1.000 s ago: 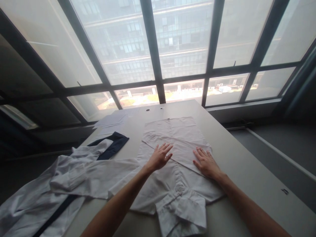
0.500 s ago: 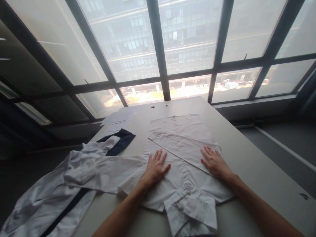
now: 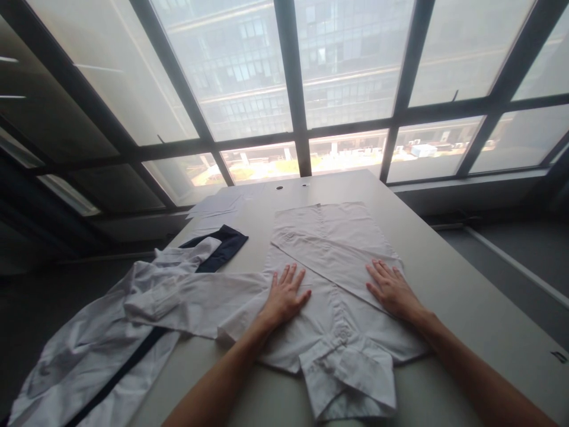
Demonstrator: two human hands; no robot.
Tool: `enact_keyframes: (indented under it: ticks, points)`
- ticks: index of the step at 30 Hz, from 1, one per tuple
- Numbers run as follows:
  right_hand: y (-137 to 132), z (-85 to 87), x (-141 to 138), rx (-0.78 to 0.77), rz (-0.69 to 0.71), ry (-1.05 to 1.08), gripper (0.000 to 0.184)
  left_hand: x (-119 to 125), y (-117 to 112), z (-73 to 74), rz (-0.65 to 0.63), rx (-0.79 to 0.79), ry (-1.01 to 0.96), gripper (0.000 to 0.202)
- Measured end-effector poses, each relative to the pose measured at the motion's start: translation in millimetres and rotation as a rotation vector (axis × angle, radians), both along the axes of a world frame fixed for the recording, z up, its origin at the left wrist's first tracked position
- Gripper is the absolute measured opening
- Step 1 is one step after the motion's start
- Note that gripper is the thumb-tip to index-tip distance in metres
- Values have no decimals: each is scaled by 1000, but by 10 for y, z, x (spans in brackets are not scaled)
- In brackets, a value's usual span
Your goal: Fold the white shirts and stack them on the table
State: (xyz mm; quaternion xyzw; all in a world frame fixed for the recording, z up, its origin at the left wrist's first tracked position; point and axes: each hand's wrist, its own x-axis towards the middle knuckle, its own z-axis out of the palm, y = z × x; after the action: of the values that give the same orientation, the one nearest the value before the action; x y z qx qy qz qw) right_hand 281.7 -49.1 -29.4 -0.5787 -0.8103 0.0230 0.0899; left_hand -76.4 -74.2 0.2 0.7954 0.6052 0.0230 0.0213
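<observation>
- Pressing with both palms, you work over a white long-sleeved cloth shirt (image 3: 331,228), which lies spread on the middle of a smooth white table (image 3: 480,332), its collar (image 3: 349,379) toward the table's near edge and its hem toward the far edge.
- Your left hand (image 3: 284,295) rests flat on the shirt's left side, open, fingers spread; it grips nothing.
- Your right hand (image 3: 393,290) lies flat near the shirt's right edge, also open, fingers slightly parted, with nothing gripped.
- Between your hands, one sleeve lies folded slantwise across the shirt's body; the other sleeve (image 3: 200,302) stretches out toward the table's left edge. The cloth puckers down the middle, just beyond the collar.
- On the table's left side you have a loose heap of crumpled white cloth (image 3: 80,350), partly under that outstretched sleeve, with a dark navy piece of fabric (image 3: 226,249) showing at its far end and a narrow dark strip (image 3: 120,379) running through its near part.
- At the table's far left corner lie flat white paper sheets (image 3: 217,204).
- Beyond the table's far edge stand tall, dark-framed glass windows (image 3: 351,65).
</observation>
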Motion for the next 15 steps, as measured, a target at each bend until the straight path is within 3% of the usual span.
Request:
enact_keyframes:
  ticks: [15]
  points:
    - [12,-33,19,6,10,0,59,9,-17,1,3,35,-14,68]
